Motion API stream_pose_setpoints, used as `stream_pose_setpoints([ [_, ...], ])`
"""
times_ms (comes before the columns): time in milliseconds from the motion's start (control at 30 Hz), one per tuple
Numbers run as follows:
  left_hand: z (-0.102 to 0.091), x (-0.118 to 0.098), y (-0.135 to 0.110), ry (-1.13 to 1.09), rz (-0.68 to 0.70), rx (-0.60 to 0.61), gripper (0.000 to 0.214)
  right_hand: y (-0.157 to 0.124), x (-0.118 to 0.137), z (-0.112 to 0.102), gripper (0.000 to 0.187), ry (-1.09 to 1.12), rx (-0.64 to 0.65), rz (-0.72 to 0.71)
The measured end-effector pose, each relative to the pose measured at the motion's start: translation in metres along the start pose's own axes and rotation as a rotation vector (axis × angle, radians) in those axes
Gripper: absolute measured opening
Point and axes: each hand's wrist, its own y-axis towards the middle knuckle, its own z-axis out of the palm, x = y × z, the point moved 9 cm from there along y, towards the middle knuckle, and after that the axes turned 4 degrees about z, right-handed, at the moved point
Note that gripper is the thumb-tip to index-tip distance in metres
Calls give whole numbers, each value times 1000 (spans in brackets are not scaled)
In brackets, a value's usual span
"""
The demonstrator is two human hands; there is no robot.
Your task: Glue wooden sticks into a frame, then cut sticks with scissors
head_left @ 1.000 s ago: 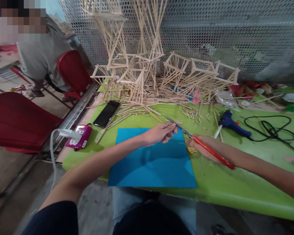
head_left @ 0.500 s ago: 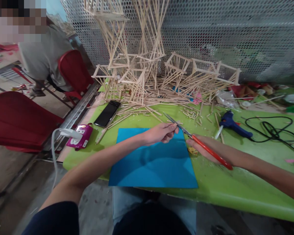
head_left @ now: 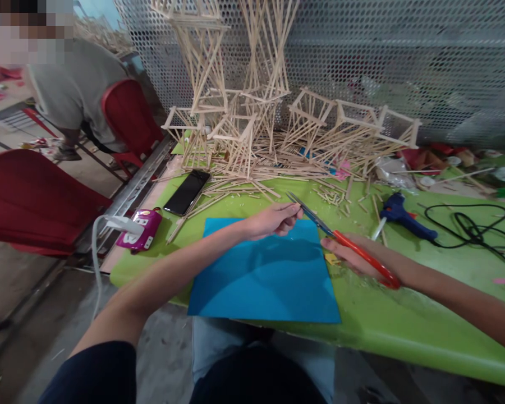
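My right hand (head_left: 353, 257) is closed round the red handles of a pair of scissors (head_left: 340, 240), whose blades point up and left over the green table (head_left: 404, 320). My left hand (head_left: 273, 220) is pinched closed right beside the blades, on something too small to make out. Both hands hover at the far edge of a blue paper sheet (head_left: 265, 278) that lies flat and overhangs the table's near edge.
A heap of wooden stick frames (head_left: 252, 129) fills the back of the table against a perforated metal screen. A black phone (head_left: 187, 192), a pink power strip (head_left: 139, 229), a blue glue gun (head_left: 404, 216) and a black cable (head_left: 471, 224) lie around. Another person sits at far left by red chairs (head_left: 33, 202).
Both hands and the scissors have stayed together and hardly moved; the view has shifted slightly, so everything sits a little further right and higher.
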Motion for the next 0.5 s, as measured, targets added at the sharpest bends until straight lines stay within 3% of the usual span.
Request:
stream_pose_setpoints([
  [100, -7, -2, 3, 125, 72, -43, 42, -4, 3, -8, 68, 113, -44, -25],
  [300, -5, -14, -1, 614, 271, -54, 44, -9, 34, -48, 57, 510, -304, -175],
  [500, 1, -19, -6, 927, 355, -37, 27, 12, 54, -51, 39, 757, -414, -328],
])
